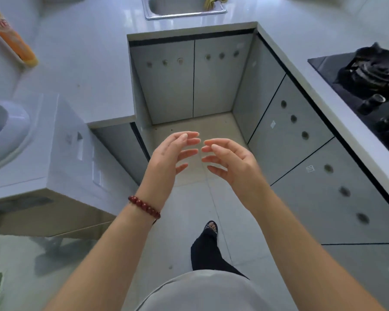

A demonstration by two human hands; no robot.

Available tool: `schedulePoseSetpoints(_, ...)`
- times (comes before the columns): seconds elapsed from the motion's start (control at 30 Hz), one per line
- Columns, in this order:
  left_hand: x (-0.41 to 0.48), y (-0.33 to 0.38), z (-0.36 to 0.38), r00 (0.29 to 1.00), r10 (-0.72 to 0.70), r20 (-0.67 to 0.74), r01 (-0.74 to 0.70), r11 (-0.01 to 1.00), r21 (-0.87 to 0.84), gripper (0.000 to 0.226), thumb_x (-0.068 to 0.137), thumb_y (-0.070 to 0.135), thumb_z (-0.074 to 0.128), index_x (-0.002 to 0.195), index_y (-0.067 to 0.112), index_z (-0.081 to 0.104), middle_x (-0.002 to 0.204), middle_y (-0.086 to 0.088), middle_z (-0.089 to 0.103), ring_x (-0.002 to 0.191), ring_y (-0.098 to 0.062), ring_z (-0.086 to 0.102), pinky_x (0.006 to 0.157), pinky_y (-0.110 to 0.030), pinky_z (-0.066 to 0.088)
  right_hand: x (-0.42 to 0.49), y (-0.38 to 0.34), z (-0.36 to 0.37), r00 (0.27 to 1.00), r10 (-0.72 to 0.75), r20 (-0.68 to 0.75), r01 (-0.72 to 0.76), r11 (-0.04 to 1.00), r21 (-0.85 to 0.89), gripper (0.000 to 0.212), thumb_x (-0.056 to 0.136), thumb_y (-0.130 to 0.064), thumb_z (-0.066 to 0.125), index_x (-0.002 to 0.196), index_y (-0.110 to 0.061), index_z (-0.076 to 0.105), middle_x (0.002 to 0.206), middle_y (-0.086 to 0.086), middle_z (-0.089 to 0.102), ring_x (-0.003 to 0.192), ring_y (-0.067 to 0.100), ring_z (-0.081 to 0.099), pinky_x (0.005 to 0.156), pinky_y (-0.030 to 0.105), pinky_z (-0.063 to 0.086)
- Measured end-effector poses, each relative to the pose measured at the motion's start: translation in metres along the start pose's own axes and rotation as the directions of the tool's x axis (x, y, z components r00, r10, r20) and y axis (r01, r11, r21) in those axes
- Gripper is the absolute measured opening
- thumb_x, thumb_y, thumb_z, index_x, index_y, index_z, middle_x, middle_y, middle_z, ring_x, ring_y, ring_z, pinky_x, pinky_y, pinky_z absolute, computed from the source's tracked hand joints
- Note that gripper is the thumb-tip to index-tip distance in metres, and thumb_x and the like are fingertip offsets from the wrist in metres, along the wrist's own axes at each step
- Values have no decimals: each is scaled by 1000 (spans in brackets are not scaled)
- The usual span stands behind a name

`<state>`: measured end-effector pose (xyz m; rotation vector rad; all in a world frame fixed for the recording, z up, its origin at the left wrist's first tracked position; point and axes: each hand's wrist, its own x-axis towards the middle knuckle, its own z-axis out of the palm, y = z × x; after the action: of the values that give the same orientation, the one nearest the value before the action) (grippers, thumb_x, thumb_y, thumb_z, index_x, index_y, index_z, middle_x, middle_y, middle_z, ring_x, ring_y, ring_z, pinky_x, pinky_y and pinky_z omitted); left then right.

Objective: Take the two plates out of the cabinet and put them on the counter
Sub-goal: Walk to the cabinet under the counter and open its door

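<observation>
Grey cabinet doors all closed, plates not visible, presumably inside. Left hand and right hand empty, fingers spread, over floor. Plates likely stiff, slick, breakable; grip rims. Worktop near.

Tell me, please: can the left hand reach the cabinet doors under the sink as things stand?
Probably yes. The left hand is open and empty, and only bare floor lies between it and the closed cabinet doors.
</observation>
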<state>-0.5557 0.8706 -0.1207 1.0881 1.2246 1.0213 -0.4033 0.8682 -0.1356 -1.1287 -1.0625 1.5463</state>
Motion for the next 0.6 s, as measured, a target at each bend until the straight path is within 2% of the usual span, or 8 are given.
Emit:
schedulePoseSetpoints(0.27, 127, 43, 35, 996, 36, 86, -44, 995, 84, 31, 84, 42, 42, 99, 29, 66, 106, 5, 69, 101, -13, 63, 94, -45, 45, 105, -51, -54, 996, -71, -58, 72, 997, 18, 19, 81, -29, 59, 94, -21, 68, 87, -8, 70, 84, 11, 64, 79, 27, 49)
schedulePoseSetpoints(0.6, 244, 52, 49, 990, -25, 138, 8, 993, 122, 30, 85, 44, 41, 96, 34, 67, 105, 10, 71, 99, -8, 65, 92, -41, 46, 201, -67, -96, 987, -29, -161, 39, 997, 60, 22, 80, -30, 58, 97, -18, 68, 91, -6, 70, 85, 12, 64, 83, 30, 49)
